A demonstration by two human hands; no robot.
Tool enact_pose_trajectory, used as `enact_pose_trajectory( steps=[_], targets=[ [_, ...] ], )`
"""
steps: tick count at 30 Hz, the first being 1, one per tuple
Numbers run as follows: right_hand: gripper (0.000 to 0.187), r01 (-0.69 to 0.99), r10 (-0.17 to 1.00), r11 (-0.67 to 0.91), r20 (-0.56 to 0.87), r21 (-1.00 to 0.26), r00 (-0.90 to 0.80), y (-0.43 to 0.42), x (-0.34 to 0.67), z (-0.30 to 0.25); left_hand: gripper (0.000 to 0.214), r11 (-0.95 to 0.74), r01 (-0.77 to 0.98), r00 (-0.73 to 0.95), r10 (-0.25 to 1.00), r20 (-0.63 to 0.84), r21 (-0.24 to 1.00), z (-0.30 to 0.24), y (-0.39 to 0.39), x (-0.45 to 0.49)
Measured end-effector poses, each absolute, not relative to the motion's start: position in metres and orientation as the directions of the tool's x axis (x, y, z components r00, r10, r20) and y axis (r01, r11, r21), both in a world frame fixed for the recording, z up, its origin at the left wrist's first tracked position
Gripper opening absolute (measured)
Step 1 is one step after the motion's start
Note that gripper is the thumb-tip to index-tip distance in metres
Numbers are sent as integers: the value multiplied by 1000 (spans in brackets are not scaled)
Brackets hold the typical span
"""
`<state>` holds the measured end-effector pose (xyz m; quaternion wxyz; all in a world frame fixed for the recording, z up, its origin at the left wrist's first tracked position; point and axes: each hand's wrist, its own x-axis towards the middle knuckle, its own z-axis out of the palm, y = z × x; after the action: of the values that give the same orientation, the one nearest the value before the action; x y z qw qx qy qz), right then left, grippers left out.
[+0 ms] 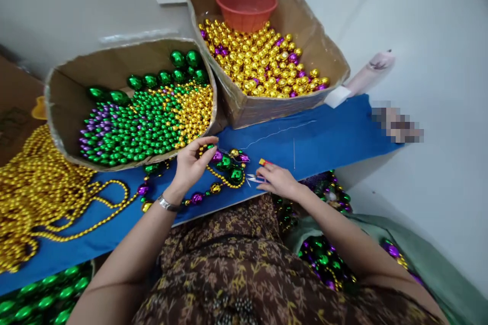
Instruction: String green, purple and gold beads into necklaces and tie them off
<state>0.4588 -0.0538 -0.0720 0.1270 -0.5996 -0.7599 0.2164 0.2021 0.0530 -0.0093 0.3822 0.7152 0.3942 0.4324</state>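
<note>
Blue cloth (pixel 343 119), one, is covering the narrow worktop in front of the seated-or-standing person (I cannot tell which from here). Strand of large and small metallic beads in green, purple and gold (pixel 197 198), one, is lying along the cloth's near edge, just below the left hand and reaching toward the right. Left hand (pixel 192 162), wearing a silver wristwatch (pixel 168 204), is hovering over the strand with thumb and forefinger bent toward each other; whether they are pinching anything I cannot tell. Right hand (pixel 280 180) is curling its fingers about small scissors (pixel 253 179), their bright blades pointing toward the strand; a small yellow-and-red piece (pixel 264 162), its nature unclear, is sitting at a fingertip. White thread (pixel 272 134), one length, is trailing across the cloth, and a thin needle-like rod (pixel 294 155) is lying beyond the right hand. Cardboard boxes, two, are standing along the far side: the left box (pixel 66 91) is holding loose green, purple and gold beads, the right box (pixel 274 109) mostly gold ones with a red plastic bowl (pixel 246 7) resting on top. Gold bead garlands (pixel 34 188), a tangled heap, are sprawling at far left; a green sack (pixel 385 223) is sagging below right beside more beads.
</note>
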Motion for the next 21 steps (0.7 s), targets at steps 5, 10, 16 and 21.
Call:
enact_pose_trajectory(
  steps=[5, 10, 16, 21],
  targets=[
    [19, 775, 987, 150, 54, -614, -149, -70, 474, -89, 33, -327, 122, 302, 911, 279, 937, -11, 54, 202],
    [36, 456, 993, -116, -103, -883, 54, -57, 468, -49, 35, -320, 83, 368, 890, 269, 944, -10, 48, 202],
    [26, 493, 981, 175, 106, -852, -165, -22, 419, 4, 41, -446, 135, 486, 808, 333, 885, -9, 44, 205],
    [23, 581, 939, 334, 209, -742, -273, -4, 403, 15, 43, -536, 126, 532, 747, 399, 835, -7, 45, 203]
  ],
)
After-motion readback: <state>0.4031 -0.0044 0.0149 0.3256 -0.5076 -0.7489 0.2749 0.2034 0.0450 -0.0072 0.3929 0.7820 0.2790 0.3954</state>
